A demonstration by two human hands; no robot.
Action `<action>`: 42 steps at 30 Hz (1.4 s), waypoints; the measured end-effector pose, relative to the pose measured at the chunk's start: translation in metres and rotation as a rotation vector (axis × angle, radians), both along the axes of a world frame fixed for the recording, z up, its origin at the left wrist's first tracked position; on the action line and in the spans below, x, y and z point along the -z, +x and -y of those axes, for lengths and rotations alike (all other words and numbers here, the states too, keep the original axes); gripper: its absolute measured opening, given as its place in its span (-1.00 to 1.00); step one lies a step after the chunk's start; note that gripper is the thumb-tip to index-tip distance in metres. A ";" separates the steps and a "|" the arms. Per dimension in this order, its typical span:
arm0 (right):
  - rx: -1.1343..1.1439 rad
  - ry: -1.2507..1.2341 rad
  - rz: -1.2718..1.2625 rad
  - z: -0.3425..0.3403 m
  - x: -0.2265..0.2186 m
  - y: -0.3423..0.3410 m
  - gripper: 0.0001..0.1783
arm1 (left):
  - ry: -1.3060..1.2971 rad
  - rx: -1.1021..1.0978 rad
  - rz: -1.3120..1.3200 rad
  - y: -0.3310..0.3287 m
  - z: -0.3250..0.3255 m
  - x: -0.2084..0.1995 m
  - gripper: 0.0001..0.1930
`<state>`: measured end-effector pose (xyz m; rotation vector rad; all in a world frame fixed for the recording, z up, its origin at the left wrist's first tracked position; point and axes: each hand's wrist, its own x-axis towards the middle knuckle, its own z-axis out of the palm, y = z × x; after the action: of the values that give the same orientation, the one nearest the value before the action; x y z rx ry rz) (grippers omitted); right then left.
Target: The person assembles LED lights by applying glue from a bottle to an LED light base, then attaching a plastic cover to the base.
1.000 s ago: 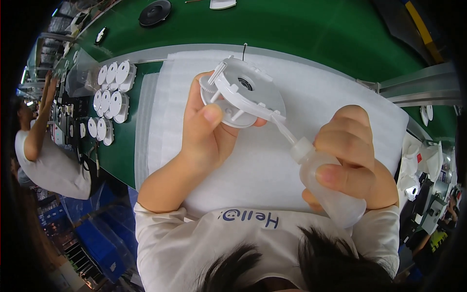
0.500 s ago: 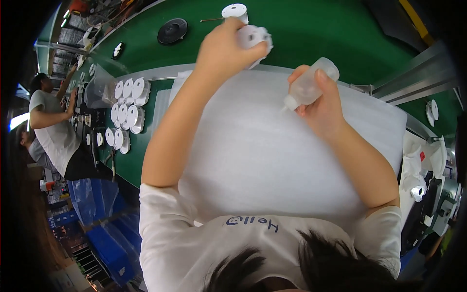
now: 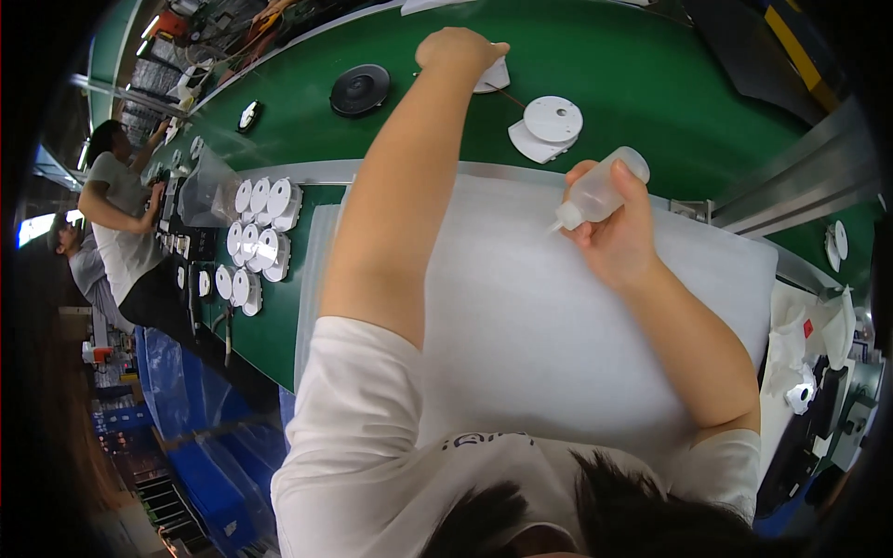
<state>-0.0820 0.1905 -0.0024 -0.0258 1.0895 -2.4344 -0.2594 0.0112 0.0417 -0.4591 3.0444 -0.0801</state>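
Observation:
My left hand (image 3: 460, 51) reaches far over the green table, its fingers curled over a white plastic unit (image 3: 493, 76) that it mostly hides. To the right of it lies another white round unit (image 3: 553, 121), disc side up, with a thin brown wire (image 3: 503, 94) at its left. In my right hand (image 3: 621, 232) is a translucent squeeze bottle (image 3: 598, 191), tilted so that its narrow nozzle points down to the left. The bottle hangs above the far part of a white foam sheet (image 3: 577, 344). My right fingers and thumb wrap round it.
Several white round units (image 3: 249, 244) stand in rows at the left, beside a clear plastic bag (image 3: 209, 191). A black disc (image 3: 360, 89) lies beyond my left forearm. A metal post (image 3: 791, 167) rises at the right. Another person (image 3: 126, 214) works at the far left.
My left hand has let go of the white unit it held, which now lies on the green table, and has moved onto another unit. The right hand keeps the bottle nearly in place.

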 end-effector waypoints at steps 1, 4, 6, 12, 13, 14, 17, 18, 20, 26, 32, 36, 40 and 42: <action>0.040 0.013 0.041 0.002 -0.001 0.001 -0.48 | 0.033 0.008 -0.032 -0.002 0.001 0.005 -0.43; 0.023 0.001 -0.001 0.001 0.000 0.000 -0.49 | 0.051 0.031 -0.049 0.002 -0.009 0.005 -0.49; 0.007 -0.011 -0.020 0.000 0.001 0.000 -0.49 | 0.065 0.025 -0.033 0.013 -0.015 -0.006 -0.50; 0.010 -0.007 -0.074 0.003 -0.002 0.002 -0.51 | 0.343 0.313 -0.580 0.110 0.011 -0.042 -0.55; -0.020 0.007 -0.110 0.003 -0.003 0.003 -0.51 | 0.632 0.311 -0.628 0.131 0.022 -0.041 -0.54; -0.022 0.005 -0.108 0.004 -0.006 0.006 -0.51 | 0.921 0.301 -0.669 0.154 0.032 -0.040 -0.51; -0.016 0.012 -0.119 0.000 -0.016 0.010 -0.50 | 1.613 0.298 -0.834 0.208 0.043 -0.015 -0.40; -0.037 -0.023 -0.167 -0.001 -0.020 0.014 -0.50 | 1.734 0.236 -0.890 0.222 0.044 -0.006 -0.36; -0.069 -0.051 -0.209 -0.001 -0.028 0.022 -0.51 | 1.538 0.250 -1.040 0.237 0.038 0.027 -0.35; 0.414 0.316 -1.153 -0.009 -0.042 0.039 -0.61 | 0.575 0.926 -1.224 0.238 0.035 0.042 -0.37; 0.284 0.503 -1.528 -0.016 -0.066 0.069 -0.56 | 0.840 1.152 -0.994 0.252 0.025 0.035 -0.55; 0.116 0.577 -1.493 -0.025 -0.071 0.070 -0.49 | 0.781 1.186 -0.986 0.249 0.023 0.036 -0.48; 0.100 0.590 -1.433 -0.026 -0.072 0.071 -0.49 | 0.706 1.234 -1.013 0.247 0.021 0.036 -0.45; 0.092 0.628 -1.410 -0.026 -0.070 0.071 -0.49 | 0.682 1.252 -1.036 0.247 0.020 0.037 -0.46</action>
<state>-0.0113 0.2164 0.0680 -1.6629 2.3342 -1.7913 -0.0119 -0.0087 0.0043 1.9175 3.1613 1.4212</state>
